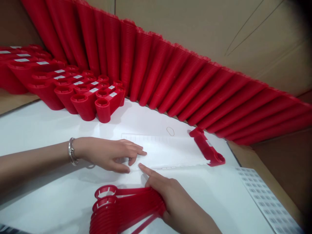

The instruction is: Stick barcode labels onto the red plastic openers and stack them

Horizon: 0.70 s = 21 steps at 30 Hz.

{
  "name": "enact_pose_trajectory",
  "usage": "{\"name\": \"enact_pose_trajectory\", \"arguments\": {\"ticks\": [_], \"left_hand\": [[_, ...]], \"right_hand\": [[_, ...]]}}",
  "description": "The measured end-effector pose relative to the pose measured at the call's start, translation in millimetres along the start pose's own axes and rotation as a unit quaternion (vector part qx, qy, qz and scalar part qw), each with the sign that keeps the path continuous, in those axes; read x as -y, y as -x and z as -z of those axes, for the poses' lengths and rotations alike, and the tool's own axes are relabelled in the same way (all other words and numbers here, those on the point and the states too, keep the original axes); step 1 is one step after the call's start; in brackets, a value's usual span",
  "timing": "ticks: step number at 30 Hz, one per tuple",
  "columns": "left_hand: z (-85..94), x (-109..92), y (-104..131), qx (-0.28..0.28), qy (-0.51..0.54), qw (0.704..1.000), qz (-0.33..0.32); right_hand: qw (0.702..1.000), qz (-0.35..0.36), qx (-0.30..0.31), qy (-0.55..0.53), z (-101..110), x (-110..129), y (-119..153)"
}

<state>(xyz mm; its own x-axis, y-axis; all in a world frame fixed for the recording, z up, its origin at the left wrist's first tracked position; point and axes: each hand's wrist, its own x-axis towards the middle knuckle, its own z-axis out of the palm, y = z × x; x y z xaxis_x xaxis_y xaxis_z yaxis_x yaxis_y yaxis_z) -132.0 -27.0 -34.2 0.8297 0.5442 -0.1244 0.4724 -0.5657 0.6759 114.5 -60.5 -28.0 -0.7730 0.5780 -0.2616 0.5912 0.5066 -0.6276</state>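
Note:
My left hand [110, 155], with a silver bracelet at the wrist, lies over the left end of a clear plastic sleeve [168, 151], its fingers apart. My right hand [170, 195] is wrapped round the right side of a stack of red plastic parts [136, 206] with ring-shaped ends. Its index finger points out to the sleeve's lower left corner, close to my left fingertips. At the sleeve's right end lies a red part [207, 148] with a small white label.
Long nested red stacks [165, 74] lean along the back against cardboard. Shorter labelled red stacks [84, 105] stand at the left. A rubber band [170, 131] lies behind the sleeve, and a label sheet [265, 198] lies at the right.

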Motion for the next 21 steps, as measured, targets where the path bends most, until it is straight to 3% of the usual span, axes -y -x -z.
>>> {"name": "enact_pose_trajectory", "arguments": {"ticks": [10,21], "left_hand": [[-1.8,-1.9,-0.3,-0.016,-0.039,0.998,-0.037],[-1.4,0.1,0.3,-0.008,-0.023,0.999,-0.027]], "right_hand": [[1.000,0.015,0.009,-0.025,0.3,-2.9,3.2],[1.000,0.020,0.005,-0.020,-1.9,-8.1,4.2]]}}
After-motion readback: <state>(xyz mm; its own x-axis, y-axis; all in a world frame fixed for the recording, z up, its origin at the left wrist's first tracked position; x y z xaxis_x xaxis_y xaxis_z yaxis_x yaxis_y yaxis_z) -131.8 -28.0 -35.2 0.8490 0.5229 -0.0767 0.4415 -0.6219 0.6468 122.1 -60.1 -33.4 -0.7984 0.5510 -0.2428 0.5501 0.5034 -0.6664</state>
